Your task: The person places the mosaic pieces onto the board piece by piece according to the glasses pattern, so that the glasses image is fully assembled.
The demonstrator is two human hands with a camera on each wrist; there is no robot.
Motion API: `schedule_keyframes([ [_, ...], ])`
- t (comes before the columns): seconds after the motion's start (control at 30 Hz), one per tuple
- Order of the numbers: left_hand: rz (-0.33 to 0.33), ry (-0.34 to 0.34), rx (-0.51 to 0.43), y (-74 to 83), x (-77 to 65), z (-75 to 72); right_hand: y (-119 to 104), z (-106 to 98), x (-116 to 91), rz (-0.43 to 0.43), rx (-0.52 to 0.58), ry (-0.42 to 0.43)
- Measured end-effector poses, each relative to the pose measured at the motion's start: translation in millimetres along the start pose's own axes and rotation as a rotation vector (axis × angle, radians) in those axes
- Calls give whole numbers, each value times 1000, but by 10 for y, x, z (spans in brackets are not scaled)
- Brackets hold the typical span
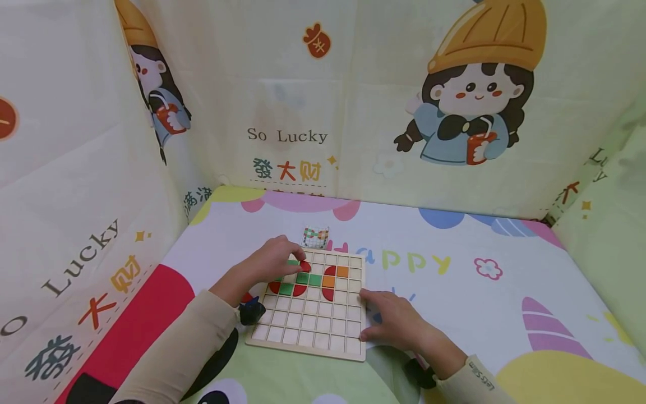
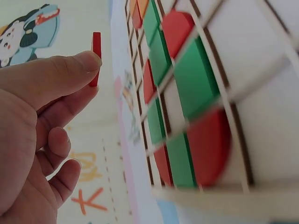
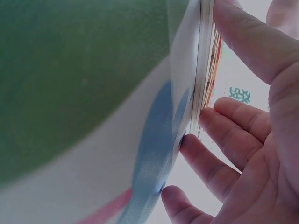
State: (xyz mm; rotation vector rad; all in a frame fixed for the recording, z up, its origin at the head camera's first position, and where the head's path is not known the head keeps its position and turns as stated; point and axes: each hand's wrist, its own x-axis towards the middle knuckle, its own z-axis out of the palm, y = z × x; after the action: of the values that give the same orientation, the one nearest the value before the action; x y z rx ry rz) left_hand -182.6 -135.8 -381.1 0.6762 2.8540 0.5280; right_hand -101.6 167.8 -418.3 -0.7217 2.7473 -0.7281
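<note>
My left hand [image 1: 276, 260] is over the far left part of a wooden grid board [image 1: 305, 321]. Between its thumb and forefinger it pinches a thin red tile [image 2: 96, 42], seen edge-on in the left wrist view. In the board's far rows lie green square tiles [image 1: 315, 280], red round-edged tiles [image 1: 328, 294] and orange square tiles [image 1: 342, 271]. Part of this group is hidden behind the left hand. At the board's right edge rests my right hand [image 1: 396, 315], thumb and fingertips touching the side, fingers loosely bent and spread.
A small card [image 1: 315, 237] with a coloured grid pattern lies just beyond the board. The tabletop cloth [image 1: 404, 230] is printed with bright shapes and letters. Printed cloth walls [image 1: 363, 112] stand at the back and both sides. Something red and blue is partly hidden by the left wrist.
</note>
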Motion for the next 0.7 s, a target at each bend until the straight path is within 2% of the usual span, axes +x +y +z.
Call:
schedule_keyframes([
  [0.17,32,-14,-24,156,119,56,-6,-5,-1,23,11,-15],
  [0.43,151,-21,-91,381,300,180,3,-2,12,22,0,-18],
  [0.7,164,-50,-75,539,459,292,15,10,1,14,5,-7],
])
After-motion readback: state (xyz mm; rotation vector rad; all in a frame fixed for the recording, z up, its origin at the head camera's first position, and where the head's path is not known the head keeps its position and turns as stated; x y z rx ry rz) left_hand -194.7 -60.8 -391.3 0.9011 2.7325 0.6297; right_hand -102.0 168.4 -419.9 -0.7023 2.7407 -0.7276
